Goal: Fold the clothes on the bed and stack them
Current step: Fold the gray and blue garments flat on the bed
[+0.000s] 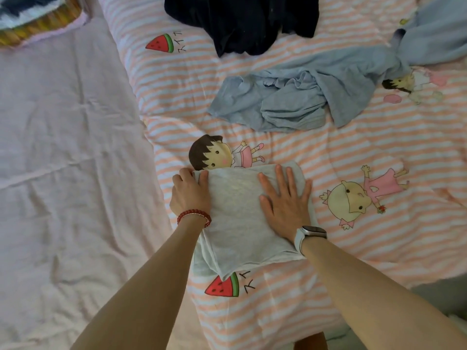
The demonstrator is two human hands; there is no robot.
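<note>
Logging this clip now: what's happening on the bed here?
A person is folding laundry. The right hand presses flat on a folded grey garment while the left hand holds its left edge. A crumpled light blue garment and a dark navy garment lie unfolded further up the striped quilt.

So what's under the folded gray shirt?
The gray shirt lies on the striped cartoon quilt. It covers the edge of a watermelon print and a cartoon girl's chin. Anything else beneath is hidden.
</note>
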